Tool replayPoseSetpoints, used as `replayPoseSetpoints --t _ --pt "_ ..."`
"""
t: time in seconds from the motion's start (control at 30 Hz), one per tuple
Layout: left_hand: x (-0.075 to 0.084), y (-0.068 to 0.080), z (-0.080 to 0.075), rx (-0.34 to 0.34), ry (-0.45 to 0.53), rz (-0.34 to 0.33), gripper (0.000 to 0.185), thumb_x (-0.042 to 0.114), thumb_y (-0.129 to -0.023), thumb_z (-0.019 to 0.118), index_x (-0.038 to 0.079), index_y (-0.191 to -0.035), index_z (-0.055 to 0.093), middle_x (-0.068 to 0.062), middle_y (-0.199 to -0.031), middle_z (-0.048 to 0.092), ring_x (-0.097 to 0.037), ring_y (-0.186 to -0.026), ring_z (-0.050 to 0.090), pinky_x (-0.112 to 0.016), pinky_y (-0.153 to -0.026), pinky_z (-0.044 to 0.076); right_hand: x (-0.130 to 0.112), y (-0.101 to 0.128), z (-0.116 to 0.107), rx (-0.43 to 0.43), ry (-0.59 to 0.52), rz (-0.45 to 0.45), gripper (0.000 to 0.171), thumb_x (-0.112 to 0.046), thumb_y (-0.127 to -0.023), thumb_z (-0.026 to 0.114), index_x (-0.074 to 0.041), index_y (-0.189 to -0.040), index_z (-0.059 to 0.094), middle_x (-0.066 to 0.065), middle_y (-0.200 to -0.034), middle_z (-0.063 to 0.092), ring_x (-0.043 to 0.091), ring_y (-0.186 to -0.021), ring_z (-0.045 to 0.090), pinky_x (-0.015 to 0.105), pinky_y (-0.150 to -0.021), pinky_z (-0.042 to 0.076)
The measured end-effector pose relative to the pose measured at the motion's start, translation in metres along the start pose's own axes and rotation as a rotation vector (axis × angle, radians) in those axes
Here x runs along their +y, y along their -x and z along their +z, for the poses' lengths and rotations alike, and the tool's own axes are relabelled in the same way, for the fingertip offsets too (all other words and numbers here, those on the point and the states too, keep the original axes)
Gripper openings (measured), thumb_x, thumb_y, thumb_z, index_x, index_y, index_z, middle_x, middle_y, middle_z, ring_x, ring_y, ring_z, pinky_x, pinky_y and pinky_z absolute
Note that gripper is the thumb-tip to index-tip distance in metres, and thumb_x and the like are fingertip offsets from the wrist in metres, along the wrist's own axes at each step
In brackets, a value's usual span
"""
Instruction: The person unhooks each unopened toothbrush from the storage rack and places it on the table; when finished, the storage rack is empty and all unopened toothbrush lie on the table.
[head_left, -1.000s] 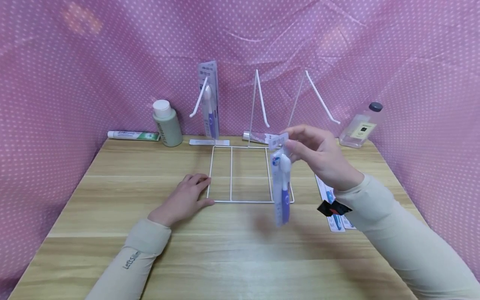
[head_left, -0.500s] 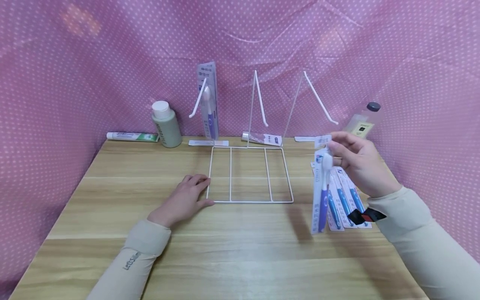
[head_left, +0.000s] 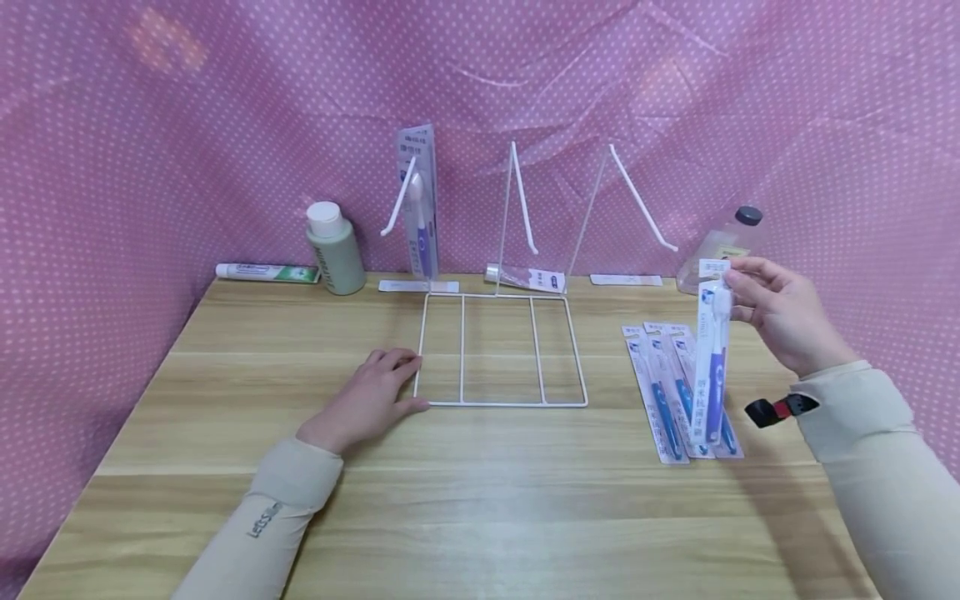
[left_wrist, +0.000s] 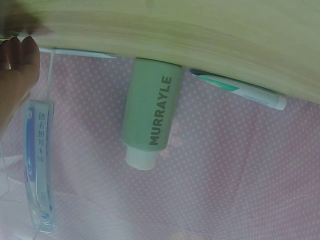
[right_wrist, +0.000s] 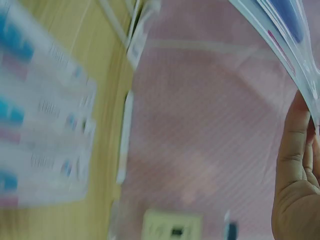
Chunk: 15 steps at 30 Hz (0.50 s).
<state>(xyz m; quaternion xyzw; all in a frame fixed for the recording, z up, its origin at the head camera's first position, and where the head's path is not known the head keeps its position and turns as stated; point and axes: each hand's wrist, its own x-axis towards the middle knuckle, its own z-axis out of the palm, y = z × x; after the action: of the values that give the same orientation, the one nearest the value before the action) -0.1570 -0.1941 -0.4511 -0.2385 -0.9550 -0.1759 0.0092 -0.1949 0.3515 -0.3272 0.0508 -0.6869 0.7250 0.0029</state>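
Two hands in view, both in beige sleeves. Right hand (head_left: 783, 312) raised off the light wooden table (head_left: 480, 500), well right of the white wire rack (head_left: 501, 350), forearm angled in from lower right, wrist cocked up; fingers and thumb pinch the top of a purple-handled toothbrush in a clear blister pack (head_left: 711, 358), which hangs upright from the grip. Its lower end hangs in front of three blue-handled toothbrush packs (head_left: 667, 392) lying flat side by side on the table right of the rack; touching them or not, cannot tell. Right wrist view shows the thumb (right_wrist: 295, 145) against the pack's clear edge (right_wrist: 280, 35), flat packs blurred at left. Left hand (head_left: 369, 400) lies palm down on the table at the rack's front left corner, fingers relaxed and spread, grasping nothing, fingertips touching or just at the wire frame; forearm runs back toward lower left. Second purple toothbrush pack (head_left: 418, 204) hangs on the rack's left upright hook. Left of the rack: green plastic bottle with white cap (head_left: 333, 247), and beyond it a white-green toothpaste tube (head_left: 266, 271) lying flat. Clear glass bottle with dark cap (head_left: 723, 250) stands at the back, right of the rack, behind the right hand
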Motion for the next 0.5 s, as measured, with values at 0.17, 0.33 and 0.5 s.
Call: replayPoseSetpoints --t 0.17,0.33,0.5 --pt "0.001 -0.001 -0.001 -0.002 0.004 -0.003 0.076 0.043 -0.095 0.079 -0.005 -0.15 0.055 -0.019 -0.152 0.055 -0.042 -0.138 0.051 -0.057 -0.12 0.042 0.012 -0.011 -0.036 0.065 0.134 0.129 0.02 -0.024 -0.103 0.07 -0.018 -0.122 0.067 -0.012 -0.105 0.075 0.005 -0.089 0.069 0.02 -0.075 0.061" --pt "0.003 0.0 -0.002 -0.003 0.003 -0.006 0.076 0.042 -0.096 0.079 -0.005 -0.15 0.055 -0.019 -0.152 0.055 -0.041 -0.138 0.051 -0.057 -0.12 0.042 0.027 -0.019 -0.064 0.091 0.213 0.238 0.022 -0.024 -0.104 0.07 -0.019 -0.124 0.063 -0.015 -0.104 0.073 0.004 -0.092 0.068 0.02 -0.079 0.061" --pt "0.003 0.0 -0.002 -0.012 0.011 -0.017 0.076 0.042 -0.096 0.079 -0.005 -0.151 0.054 -0.02 -0.153 0.055 -0.042 -0.138 0.05 -0.057 -0.121 0.041 0.042 -0.032 -0.086 0.081 0.357 0.321 0.013 -0.023 -0.109 0.062 -0.021 -0.121 0.061 -0.019 -0.095 0.07 0.001 -0.086 0.066 0.019 -0.077 0.061"
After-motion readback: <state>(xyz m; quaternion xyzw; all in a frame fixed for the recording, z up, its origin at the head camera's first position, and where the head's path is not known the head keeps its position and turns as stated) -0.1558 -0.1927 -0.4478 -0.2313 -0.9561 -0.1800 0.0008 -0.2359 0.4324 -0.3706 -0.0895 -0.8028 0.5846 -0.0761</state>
